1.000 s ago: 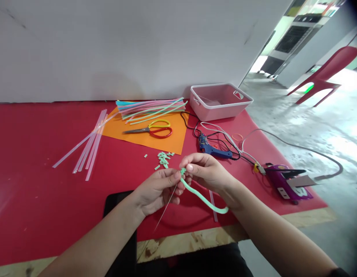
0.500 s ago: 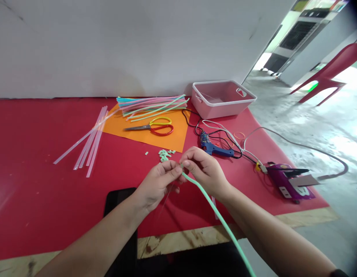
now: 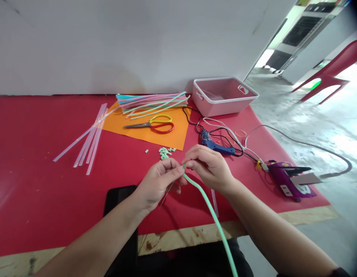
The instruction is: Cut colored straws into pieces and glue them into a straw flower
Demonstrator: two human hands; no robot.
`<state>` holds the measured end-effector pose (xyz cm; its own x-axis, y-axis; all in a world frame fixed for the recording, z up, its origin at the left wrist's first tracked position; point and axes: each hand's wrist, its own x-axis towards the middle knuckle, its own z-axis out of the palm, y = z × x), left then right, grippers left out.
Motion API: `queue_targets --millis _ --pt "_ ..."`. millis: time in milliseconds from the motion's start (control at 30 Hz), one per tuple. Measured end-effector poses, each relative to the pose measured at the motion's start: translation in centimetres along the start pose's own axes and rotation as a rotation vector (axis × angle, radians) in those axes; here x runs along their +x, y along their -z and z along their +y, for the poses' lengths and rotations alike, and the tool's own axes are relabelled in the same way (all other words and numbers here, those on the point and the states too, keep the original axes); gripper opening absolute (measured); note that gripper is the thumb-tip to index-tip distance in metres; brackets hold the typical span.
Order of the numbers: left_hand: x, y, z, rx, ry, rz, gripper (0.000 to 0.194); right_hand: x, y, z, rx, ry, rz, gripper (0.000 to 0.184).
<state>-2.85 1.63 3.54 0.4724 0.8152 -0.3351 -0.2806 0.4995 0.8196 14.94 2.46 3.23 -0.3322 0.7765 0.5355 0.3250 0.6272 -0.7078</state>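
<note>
1. Head view, and here's your left hand (image 3: 159, 181), thumb and fingers pinching the near end of a long mint-green fuzzy stem (image 3: 209, 204); your right hand (image 3: 208, 169) meets it, fingertips closed on that same tip; the stem's tail sweeps down past the wooden table edge (image 3: 192, 234).
2. A thin, straight wire (image 3: 166, 195) slants below your left fingers; whether it's joined to the stem, I can't tell.
3. Done, as I judge it: short mint-green pieces (image 3: 164, 152) lie heaped on the red tabletop (image 3: 51, 200), already separate; the stem's tip is under your fingers, its detail too small to read.
4. Left, it seems: the stem's long tail runs plain and whole; a bundle of pastel fuzzy stems (image 3: 152, 102) lies on the orange sheet (image 3: 178, 136), with the yellow-and-red-handled scissors (image 3: 149, 125) resting unheld nearby.
</note>
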Motion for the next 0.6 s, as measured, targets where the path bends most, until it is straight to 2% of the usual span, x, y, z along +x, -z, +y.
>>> queue_targets --millis 267,433,500,600 --pt "0.2 0.0 -0.3 0.158 -0.171 0.050 0.023 -0.4 -0.7 -0.8 0.039 -0.279 -0.015 0.012" --pt "0.0 -0.2 -0.2 0.245 -0.231 0.057 0.022 -0.5 -0.7 -1.1 0.040 -0.339 -0.037 0.014" --pt "0.0 -0.2 -0.2 0.241 -0.214 0.050 0.023 -0.4 -0.5 -1.1 0.121 -0.381 -0.022 0.016" --pt "0.1 0.0 -0.2 0.166 -0.140 0.030 0.025 -0.2 -0.3 -0.9 0.383 -0.438 0.000 0.022"
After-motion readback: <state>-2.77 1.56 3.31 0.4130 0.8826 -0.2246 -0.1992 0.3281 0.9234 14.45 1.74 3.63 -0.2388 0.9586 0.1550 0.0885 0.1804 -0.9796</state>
